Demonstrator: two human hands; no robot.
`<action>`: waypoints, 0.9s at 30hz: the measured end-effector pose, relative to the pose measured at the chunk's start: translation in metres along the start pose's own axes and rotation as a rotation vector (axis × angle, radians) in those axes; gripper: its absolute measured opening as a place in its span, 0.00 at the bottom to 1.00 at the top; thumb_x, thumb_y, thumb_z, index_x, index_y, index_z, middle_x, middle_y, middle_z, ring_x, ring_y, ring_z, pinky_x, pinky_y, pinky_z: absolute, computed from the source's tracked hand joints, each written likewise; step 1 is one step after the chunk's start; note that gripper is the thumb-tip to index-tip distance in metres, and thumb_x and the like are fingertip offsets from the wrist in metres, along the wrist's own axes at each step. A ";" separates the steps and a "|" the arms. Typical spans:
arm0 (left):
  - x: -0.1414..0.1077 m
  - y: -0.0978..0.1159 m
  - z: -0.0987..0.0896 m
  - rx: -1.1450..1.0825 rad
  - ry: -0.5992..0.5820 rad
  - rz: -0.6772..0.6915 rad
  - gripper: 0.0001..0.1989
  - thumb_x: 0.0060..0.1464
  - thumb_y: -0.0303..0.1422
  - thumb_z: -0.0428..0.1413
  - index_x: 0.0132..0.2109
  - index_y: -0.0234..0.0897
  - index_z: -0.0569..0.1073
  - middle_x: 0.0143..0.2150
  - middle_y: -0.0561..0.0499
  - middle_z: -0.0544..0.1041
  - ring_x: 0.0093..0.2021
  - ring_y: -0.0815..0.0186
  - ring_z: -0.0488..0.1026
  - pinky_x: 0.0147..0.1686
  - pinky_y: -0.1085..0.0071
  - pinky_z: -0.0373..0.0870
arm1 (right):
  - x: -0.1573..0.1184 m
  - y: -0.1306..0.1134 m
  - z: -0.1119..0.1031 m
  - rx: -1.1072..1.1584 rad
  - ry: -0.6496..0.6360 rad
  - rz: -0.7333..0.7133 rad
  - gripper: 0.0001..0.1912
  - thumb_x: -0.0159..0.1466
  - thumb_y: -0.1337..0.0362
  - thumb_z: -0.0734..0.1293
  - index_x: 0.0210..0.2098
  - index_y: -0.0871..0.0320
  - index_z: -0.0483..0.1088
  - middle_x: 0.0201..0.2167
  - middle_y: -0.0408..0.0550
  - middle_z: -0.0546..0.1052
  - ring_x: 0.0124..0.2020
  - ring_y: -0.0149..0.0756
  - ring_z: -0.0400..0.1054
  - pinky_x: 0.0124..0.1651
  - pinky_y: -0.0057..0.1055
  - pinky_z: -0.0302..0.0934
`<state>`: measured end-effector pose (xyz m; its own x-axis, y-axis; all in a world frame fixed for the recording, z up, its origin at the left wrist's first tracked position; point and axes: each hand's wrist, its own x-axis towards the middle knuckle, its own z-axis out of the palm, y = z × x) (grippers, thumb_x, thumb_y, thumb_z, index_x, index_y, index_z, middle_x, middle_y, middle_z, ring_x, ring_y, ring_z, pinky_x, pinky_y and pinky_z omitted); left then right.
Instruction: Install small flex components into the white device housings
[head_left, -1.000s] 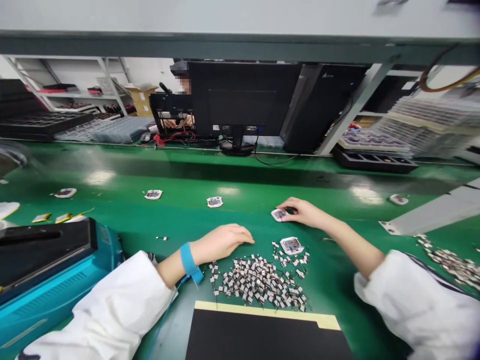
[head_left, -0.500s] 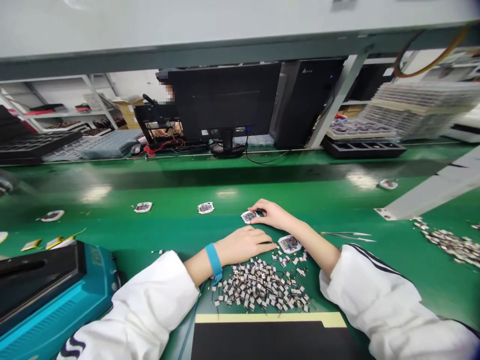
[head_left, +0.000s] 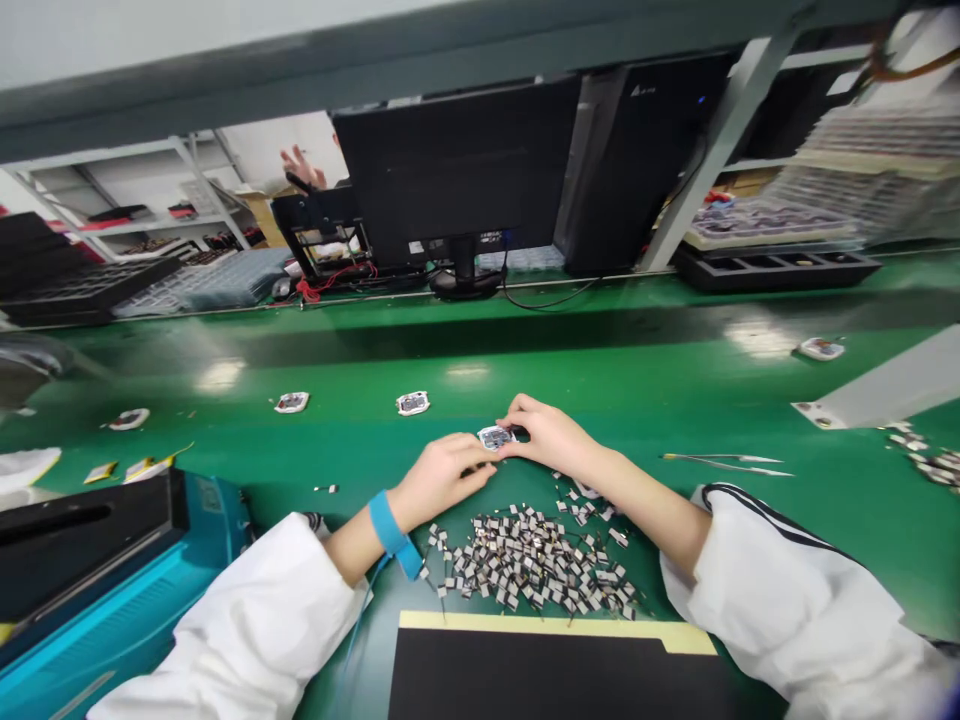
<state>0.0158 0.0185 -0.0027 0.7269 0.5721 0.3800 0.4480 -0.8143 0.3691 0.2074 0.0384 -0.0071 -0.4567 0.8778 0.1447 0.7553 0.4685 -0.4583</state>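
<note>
**Right hand (head_left: 551, 435) pinching a white-rimmed circuit unit (head_left: 495, 437)**

The right hand is pinching the circuit unit at its right end, thumb on the near side and fingers on the far. The left hand (head_left: 446, 475) is resting its fingertips close to the near-left edge; whether they are pinching, touching or only stopping just beside it, I cannot tell. The unit is lying between the hands, leftward of the right grip, which is the nearer; its longer side is apparently running left to right, though the slanting view leaves that unsure.

Toward the wearer, a pile of small wired parts (head_left: 532, 560) is spreading below both hands. Tweezers (head_left: 727, 462) are lying right of the right forearm. Farther out, a black tower (head_left: 637, 170) is bearing a pale triangular logo with lettering too small to read; no other writing is showing legibly.
</note>
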 end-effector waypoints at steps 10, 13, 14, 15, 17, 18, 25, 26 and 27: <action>-0.013 -0.006 -0.004 -0.113 0.124 -0.233 0.05 0.54 0.29 0.50 0.37 0.35 0.70 0.34 0.51 0.73 0.35 0.70 0.69 0.36 0.75 0.67 | -0.004 -0.019 0.018 0.071 -0.057 -0.047 0.10 0.59 0.64 0.62 0.39 0.61 0.69 0.35 0.48 0.71 0.38 0.35 0.66 0.42 0.30 0.60; -0.015 -0.006 0.000 -0.072 0.065 -0.135 0.06 0.55 0.29 0.49 0.37 0.34 0.70 0.35 0.51 0.73 0.36 0.70 0.69 0.37 0.74 0.67 | -0.006 -0.016 0.016 0.153 -0.006 -0.003 0.09 0.59 0.64 0.63 0.37 0.61 0.69 0.36 0.47 0.73 0.38 0.34 0.67 0.42 0.30 0.60; -0.016 -0.006 0.000 -0.050 0.056 -0.113 0.07 0.55 0.29 0.48 0.37 0.34 0.70 0.35 0.51 0.73 0.37 0.69 0.69 0.38 0.74 0.67 | -0.008 -0.015 0.014 0.175 -0.006 0.002 0.10 0.58 0.63 0.64 0.38 0.61 0.69 0.36 0.47 0.73 0.38 0.34 0.66 0.42 0.30 0.61; -0.016 -0.005 0.001 -0.027 0.055 -0.100 0.07 0.56 0.29 0.48 0.37 0.34 0.70 0.35 0.51 0.73 0.37 0.69 0.69 0.38 0.73 0.68 | -0.010 -0.014 0.013 0.193 -0.021 -0.008 0.14 0.56 0.62 0.66 0.41 0.60 0.67 0.37 0.47 0.72 0.38 0.34 0.66 0.41 0.30 0.61; -0.018 -0.003 0.002 0.010 0.061 -0.090 0.07 0.56 0.28 0.47 0.38 0.34 0.69 0.36 0.50 0.73 0.38 0.68 0.69 0.39 0.72 0.68 | -0.014 -0.013 0.011 0.214 -0.073 -0.060 0.25 0.51 0.59 0.69 0.47 0.59 0.63 0.41 0.48 0.70 0.38 0.35 0.65 0.39 0.30 0.62; -0.018 -0.002 0.002 0.021 0.067 -0.091 0.07 0.56 0.28 0.47 0.39 0.34 0.69 0.37 0.50 0.72 0.38 0.68 0.69 0.39 0.72 0.68 | -0.016 -0.012 0.010 0.217 -0.101 -0.088 0.29 0.50 0.60 0.70 0.49 0.58 0.61 0.43 0.48 0.69 0.38 0.34 0.65 0.39 0.30 0.62; -0.016 0.007 0.002 0.102 0.032 -0.089 0.08 0.56 0.28 0.46 0.39 0.34 0.69 0.36 0.51 0.72 0.36 0.69 0.70 0.37 0.72 0.70 | -0.022 -0.009 0.016 0.214 -0.108 -0.121 0.26 0.54 0.62 0.67 0.51 0.56 0.57 0.41 0.47 0.66 0.35 0.31 0.63 0.36 0.28 0.61; -0.016 0.008 0.002 0.114 0.019 -0.084 0.08 0.56 0.28 0.47 0.38 0.34 0.70 0.36 0.51 0.73 0.36 0.69 0.70 0.37 0.72 0.70 | -0.021 -0.009 0.017 0.211 -0.112 -0.124 0.25 0.54 0.62 0.67 0.50 0.57 0.58 0.40 0.47 0.66 0.37 0.32 0.63 0.36 0.27 0.60; -0.016 0.009 0.002 0.127 0.008 -0.078 0.07 0.56 0.28 0.47 0.37 0.34 0.70 0.36 0.51 0.73 0.36 0.68 0.70 0.37 0.72 0.70 | -0.021 -0.009 0.017 0.210 -0.117 -0.127 0.24 0.55 0.62 0.67 0.49 0.57 0.59 0.40 0.47 0.66 0.38 0.33 0.63 0.37 0.27 0.60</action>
<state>0.0092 0.0022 -0.0070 0.6837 0.6341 0.3611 0.5654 -0.7732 0.2873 0.2024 0.0141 -0.0205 -0.6022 0.7899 0.1158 0.5801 0.5326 -0.6163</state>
